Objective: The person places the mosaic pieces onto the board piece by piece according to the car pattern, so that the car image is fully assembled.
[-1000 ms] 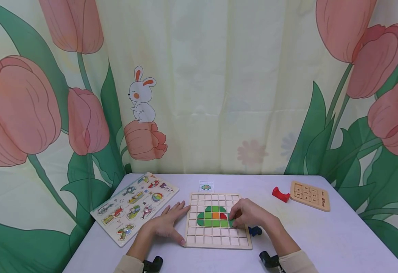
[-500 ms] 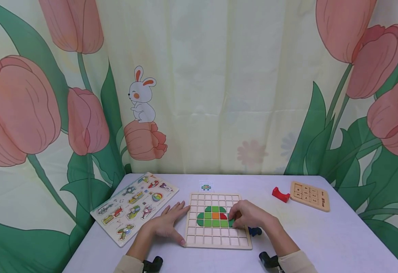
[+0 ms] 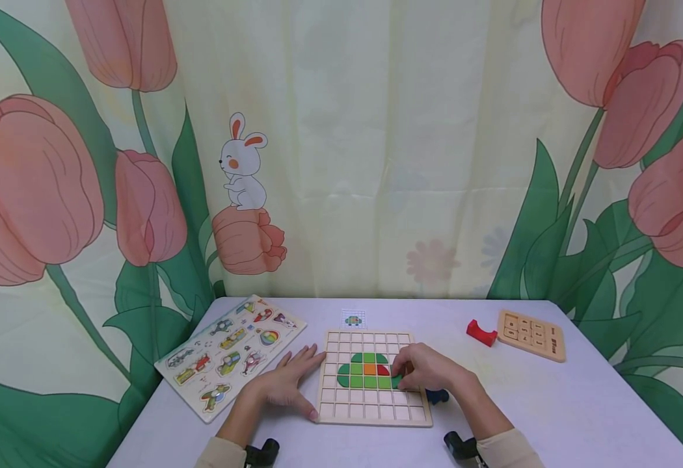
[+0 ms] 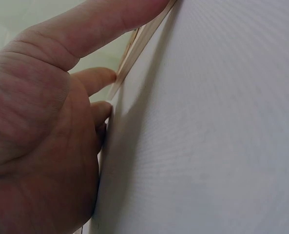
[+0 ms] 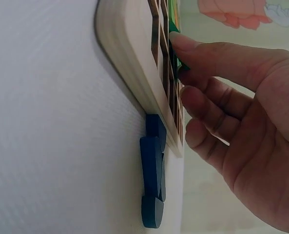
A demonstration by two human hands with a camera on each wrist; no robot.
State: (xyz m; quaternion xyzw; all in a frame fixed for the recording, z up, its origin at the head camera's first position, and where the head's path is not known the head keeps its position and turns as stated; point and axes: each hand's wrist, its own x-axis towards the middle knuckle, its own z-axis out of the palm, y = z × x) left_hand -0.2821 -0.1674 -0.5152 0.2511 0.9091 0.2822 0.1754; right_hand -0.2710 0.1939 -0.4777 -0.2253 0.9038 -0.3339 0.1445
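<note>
A wooden grid board [image 3: 376, 422] lies on the table in front of the person, with green, orange and red pieces [image 3: 370, 370] filling a rounded patch of its cells. My right hand [image 3: 429, 365] pinches a small dark green piece [image 3: 396, 382] between thumb and fingertips, at the cell right of the lower green row. In the right wrist view this green piece [image 5: 183, 66] shows partly behind the thumb. My left hand [image 3: 285, 385] is spread along the board's left side, with thumb and fingertips at its edge; the left wrist view shows the thumb against the rim [image 4: 144, 41].
Dark blue pieces [image 3: 438, 396] lie by the board's right edge. A small pattern card [image 3: 354, 318] lies behind the board. At left is a picture puzzle board [image 3: 242, 364]; at right, a red arched block [image 3: 482, 334] and a wooden number board [image 3: 532, 335].
The dark green piece in the right hand has settled slightly lower at its cell. The left hand stays in place at the board's edge.
</note>
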